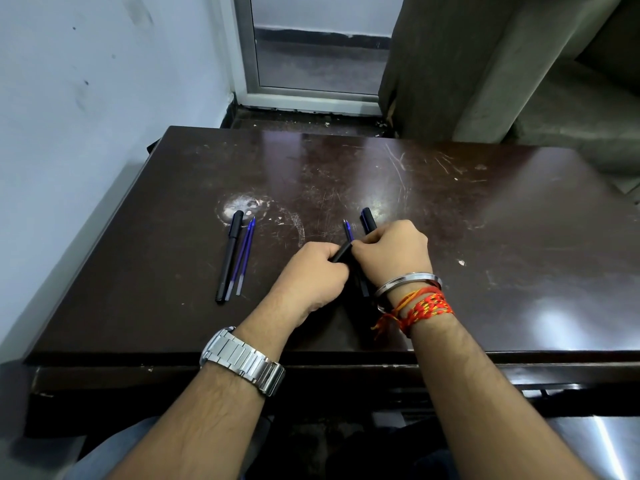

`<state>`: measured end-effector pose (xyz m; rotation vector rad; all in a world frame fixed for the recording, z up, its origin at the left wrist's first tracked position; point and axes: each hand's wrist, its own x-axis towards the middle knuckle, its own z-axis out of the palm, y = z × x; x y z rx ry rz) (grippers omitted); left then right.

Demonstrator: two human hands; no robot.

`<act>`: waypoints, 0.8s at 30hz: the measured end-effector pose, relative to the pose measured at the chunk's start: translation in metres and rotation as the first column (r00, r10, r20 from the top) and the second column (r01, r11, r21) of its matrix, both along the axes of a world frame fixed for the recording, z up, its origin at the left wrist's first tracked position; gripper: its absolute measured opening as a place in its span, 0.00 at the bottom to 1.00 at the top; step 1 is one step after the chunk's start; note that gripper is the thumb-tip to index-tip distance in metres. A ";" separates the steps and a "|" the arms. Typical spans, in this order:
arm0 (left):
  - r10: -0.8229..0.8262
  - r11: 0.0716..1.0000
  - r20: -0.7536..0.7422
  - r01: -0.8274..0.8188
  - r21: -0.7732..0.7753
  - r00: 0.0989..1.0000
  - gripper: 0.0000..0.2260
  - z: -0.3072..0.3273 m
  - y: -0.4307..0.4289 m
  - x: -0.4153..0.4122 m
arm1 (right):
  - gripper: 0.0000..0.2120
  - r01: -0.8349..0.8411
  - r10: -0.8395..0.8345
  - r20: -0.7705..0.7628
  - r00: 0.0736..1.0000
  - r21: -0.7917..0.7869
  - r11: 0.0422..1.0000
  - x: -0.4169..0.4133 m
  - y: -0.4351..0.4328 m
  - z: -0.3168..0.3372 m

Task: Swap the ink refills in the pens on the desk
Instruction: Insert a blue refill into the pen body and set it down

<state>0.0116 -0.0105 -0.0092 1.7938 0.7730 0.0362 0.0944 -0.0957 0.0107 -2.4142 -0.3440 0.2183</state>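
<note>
Left hand (317, 271) clenches the barrel (342, 252) above the desk (485, 237); right hand (391, 252) pinches its far end. 1 pen (229, 257) and 2 refills (246, 257) lie left. Refills are likely light, thin and bendable: grip near the tip.

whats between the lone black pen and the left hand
Two blue refills beside the black pen, then bare desk up to the left hand, seen in the head view.
</note>
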 end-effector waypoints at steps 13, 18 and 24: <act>0.008 0.999 0.027 -0.007 -0.044 1.000 0.09 0.003 -0.002 -0.001 | 0.08 0.045 -0.045 0.032 0.998 0.019 0.999 -0.001 0.001 -0.003; 0.043 0.998 0.054 -0.040 -0.054 0.998 0.07 0.006 -0.002 -0.001 | 0.08 0.037 -0.051 0.135 0.989 0.105 0.994 -0.004 0.001 -0.001; 0.125 0.986 0.092 -0.134 0.096 0.988 0.04 0.007 0.010 -0.004 | 0.05 -0.008 -0.060 0.218 0.974 0.298 0.955 -0.003 0.004 -0.002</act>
